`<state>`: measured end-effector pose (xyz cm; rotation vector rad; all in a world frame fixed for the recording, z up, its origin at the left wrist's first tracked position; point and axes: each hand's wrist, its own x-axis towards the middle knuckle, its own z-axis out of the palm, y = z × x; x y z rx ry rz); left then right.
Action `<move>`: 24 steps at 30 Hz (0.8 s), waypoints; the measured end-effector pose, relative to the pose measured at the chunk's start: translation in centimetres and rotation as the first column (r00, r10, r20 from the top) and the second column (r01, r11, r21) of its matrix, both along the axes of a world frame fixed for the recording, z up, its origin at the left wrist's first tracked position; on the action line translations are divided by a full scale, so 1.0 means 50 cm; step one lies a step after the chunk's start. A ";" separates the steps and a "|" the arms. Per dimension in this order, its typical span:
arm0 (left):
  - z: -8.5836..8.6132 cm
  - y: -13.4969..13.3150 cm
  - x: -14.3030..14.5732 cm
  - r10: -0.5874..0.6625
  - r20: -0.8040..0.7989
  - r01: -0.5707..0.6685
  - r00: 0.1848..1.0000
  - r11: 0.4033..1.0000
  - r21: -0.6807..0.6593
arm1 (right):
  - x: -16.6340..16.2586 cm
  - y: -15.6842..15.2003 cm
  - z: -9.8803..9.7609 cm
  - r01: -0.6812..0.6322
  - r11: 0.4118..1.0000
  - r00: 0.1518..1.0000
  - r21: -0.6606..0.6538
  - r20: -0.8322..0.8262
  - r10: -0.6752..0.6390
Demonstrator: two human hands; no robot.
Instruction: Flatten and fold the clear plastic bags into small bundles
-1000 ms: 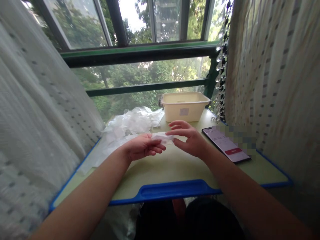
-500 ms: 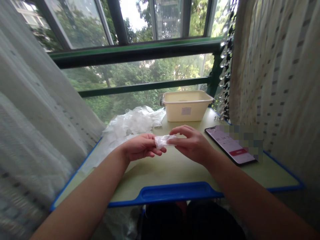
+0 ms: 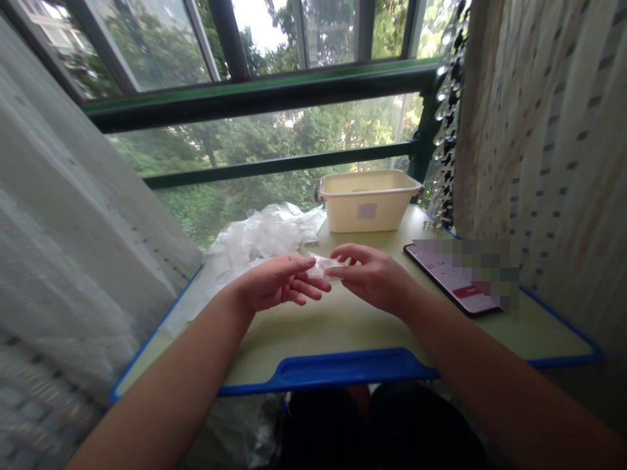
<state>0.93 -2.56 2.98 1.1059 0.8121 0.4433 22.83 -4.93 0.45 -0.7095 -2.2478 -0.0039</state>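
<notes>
Both my hands meet over the middle of a pale green desk (image 3: 343, 326) with a blue rim. A small crumpled piece of clear plastic film (image 3: 322, 266) sits between them. My left hand (image 3: 277, 285) pinches its left end with the fingers curled. My right hand (image 3: 375, 277) grips the right end between thumb and fingers. The piece is bunched up small just above the desk top.
A heap of clear plastic bags (image 3: 262, 238) lies at the back left of the desk. A cream plastic tub (image 3: 368, 200) stands at the back by the window. A phone (image 3: 453, 279) lies face up to the right. Curtains hang on both sides.
The plastic piece went from stretched out between my hands to bunched up small. My hands have come closer together.
</notes>
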 end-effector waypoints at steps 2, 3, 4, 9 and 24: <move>-0.004 -0.003 0.004 0.011 -0.046 -0.009 0.999 0.999 0.040 | 0.000 -0.003 0.001 -0.035 0.997 0.998 -0.066 -0.053 0.031; -0.005 -0.004 0.006 0.008 -0.055 -0.006 0.998 0.999 0.047 | 0.000 -0.004 0.002 -0.064 0.991 0.994 -0.113 -0.091 0.054; -0.006 -0.004 0.007 0.006 -0.055 -0.003 0.998 0.999 0.052 | -0.001 -0.005 0.005 -0.098 0.980 0.987 -0.171 -0.145 0.073; -0.004 -0.007 0.010 -0.045 -0.017 0.047 0.999 0.996 0.082 | -0.010 0.000 0.012 -0.279 0.754 0.841 -0.595 -0.530 -0.106; -0.005 -0.007 0.008 -0.106 -0.182 0.128 0.978 0.985 0.114 | -0.012 0.000 0.019 -0.241 0.414 0.963 -0.878 -0.268 -0.008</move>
